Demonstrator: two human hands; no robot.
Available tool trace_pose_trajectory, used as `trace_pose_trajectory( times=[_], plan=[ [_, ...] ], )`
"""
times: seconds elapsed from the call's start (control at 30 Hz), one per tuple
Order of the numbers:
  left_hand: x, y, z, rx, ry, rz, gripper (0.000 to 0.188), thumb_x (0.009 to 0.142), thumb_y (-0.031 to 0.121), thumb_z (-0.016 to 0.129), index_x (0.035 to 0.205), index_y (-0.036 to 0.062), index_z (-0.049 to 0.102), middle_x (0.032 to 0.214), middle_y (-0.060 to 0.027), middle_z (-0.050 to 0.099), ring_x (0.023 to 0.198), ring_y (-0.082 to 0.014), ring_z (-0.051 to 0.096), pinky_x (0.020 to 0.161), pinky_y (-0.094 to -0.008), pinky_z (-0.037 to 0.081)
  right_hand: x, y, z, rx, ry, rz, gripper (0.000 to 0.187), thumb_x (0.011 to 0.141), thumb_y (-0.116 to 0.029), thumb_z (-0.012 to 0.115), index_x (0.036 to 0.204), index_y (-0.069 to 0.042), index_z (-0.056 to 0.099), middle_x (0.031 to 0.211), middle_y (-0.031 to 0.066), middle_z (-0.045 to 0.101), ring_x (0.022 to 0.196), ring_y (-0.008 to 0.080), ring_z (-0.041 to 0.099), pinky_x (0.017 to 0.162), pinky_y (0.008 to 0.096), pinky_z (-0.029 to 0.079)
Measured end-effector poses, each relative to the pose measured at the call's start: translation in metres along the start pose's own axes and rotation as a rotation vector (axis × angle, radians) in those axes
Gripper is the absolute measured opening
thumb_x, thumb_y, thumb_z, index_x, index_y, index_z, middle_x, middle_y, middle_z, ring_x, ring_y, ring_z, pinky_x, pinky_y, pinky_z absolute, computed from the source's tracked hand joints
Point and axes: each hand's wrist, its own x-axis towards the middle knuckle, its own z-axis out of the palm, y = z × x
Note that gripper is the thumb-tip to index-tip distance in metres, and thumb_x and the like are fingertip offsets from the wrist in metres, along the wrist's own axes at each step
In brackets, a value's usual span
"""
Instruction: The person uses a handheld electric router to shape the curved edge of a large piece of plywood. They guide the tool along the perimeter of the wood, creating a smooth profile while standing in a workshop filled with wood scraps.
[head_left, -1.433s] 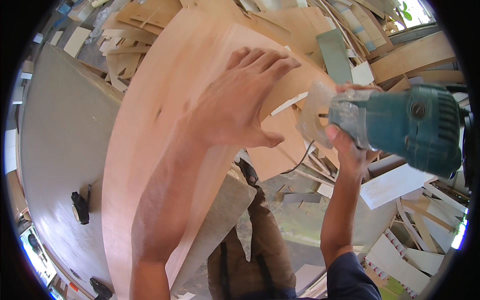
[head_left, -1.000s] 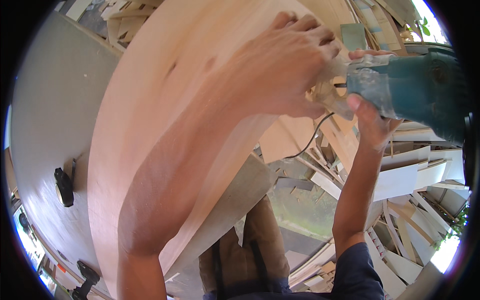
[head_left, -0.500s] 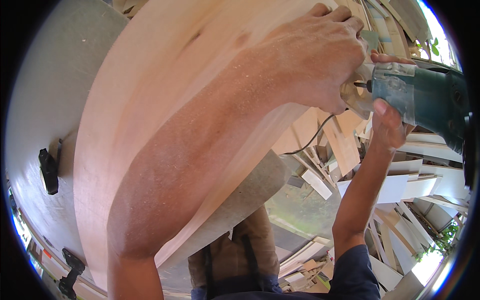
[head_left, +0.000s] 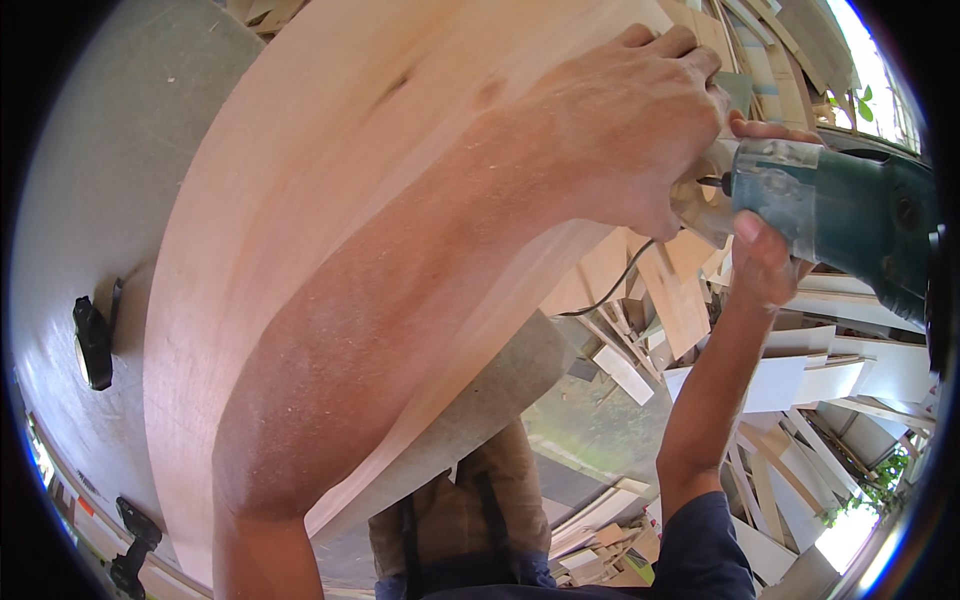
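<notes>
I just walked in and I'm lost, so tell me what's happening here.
A person's right hand grips a green power tool beside a large wooden board lying on a grey table. The left hand is at the board's edge, close to the tool's clear base; whether it grips anything is hidden.

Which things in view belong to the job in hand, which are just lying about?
In the job, judging by contact:
teal power tool, in the right hand
wooden panel, under the left hand
grey bench, under the panel

Apparently lying about:
black item on the bench
drill-like tool, lower left
wood offcuts, right
</notes>
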Motion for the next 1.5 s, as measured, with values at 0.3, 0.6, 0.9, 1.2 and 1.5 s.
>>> trace_pose_trajectory(
  times=[0.3, 0.6, 0.9, 1.2, 1.5],
  plan=[
    [0.001, -0.002, -0.007, 0.021, -0.055, 0.009, 0.058, 0.054, 0.024, 0.088, 0.106, 0.0004, 0.077, 0.114, -0.0138, 0.070, 0.118, -0.0300, 0.061, 0.102, -0.0389, 0.050, 0.000, -0.003, 0.007, -0.041, 0.005, -0.022, 0.070, 0.069, -0.026, 0.087, 0.127, 0.002, 0.059, 0.119, 0.0229, 0.068, 0.104, 0.0296, 0.069, 0.087, 0.0389, 0.057],
    [-0.002, 0.000, -0.014, 0.024, -0.060, 0.027, 0.055, 0.054, 0.026, 0.089, 0.102, 0.0010, 0.079, 0.113, -0.0128, 0.071, 0.116, -0.0290, 0.062, 0.100, -0.0390, 0.049, -0.003, -0.004, 0.004, -0.020, -0.025, 0.010, 0.077, 0.067, -0.026, 0.086, 0.132, 0.002, 0.057, 0.122, 0.0234, 0.067, 0.108, 0.0312, 0.067, 0.092, 0.0410, 0.055],
    [0.000, 0.004, -0.005, 0.099, -0.051, 0.006, 0.052, 0.056, 0.027, 0.087, 0.103, 0.0049, 0.082, 0.110, -0.0109, 0.072, 0.116, -0.0268, 0.061, 0.096, -0.0383, 0.047, -0.003, 0.004, -0.012, -0.027, -0.043, 0.025, 0.078, 0.067, -0.027, 0.087, 0.133, 0.002, 0.056, 0.122, 0.0241, 0.067, 0.111, 0.0331, 0.068, 0.095, 0.0431, 0.057],
    [-0.001, 0.002, -0.007, 0.047, -0.037, 0.005, 0.052, 0.053, 0.023, 0.088, 0.100, 0.0022, 0.081, 0.110, -0.0124, 0.072, 0.118, -0.0279, 0.062, 0.099, -0.0379, 0.048, -0.003, 0.004, 0.001, -0.009, -0.010, -0.027, 0.078, 0.067, -0.029, 0.088, 0.131, 0.002, 0.057, 0.121, 0.0238, 0.068, 0.107, 0.0314, 0.068, 0.091, 0.0403, 0.056],
    [-0.001, 0.000, -0.010, 0.020, -0.025, 0.030, 0.051, 0.054, 0.024, 0.088, 0.098, 0.0012, 0.080, 0.111, -0.0131, 0.071, 0.118, -0.0286, 0.061, 0.100, -0.0394, 0.048, -0.004, -0.002, 0.002, -0.017, -0.032, -0.010, 0.078, 0.068, -0.029, 0.088, 0.132, 0.002, 0.056, 0.120, 0.0231, 0.068, 0.109, 0.0315, 0.067, 0.094, 0.0417, 0.056]
  ],
)
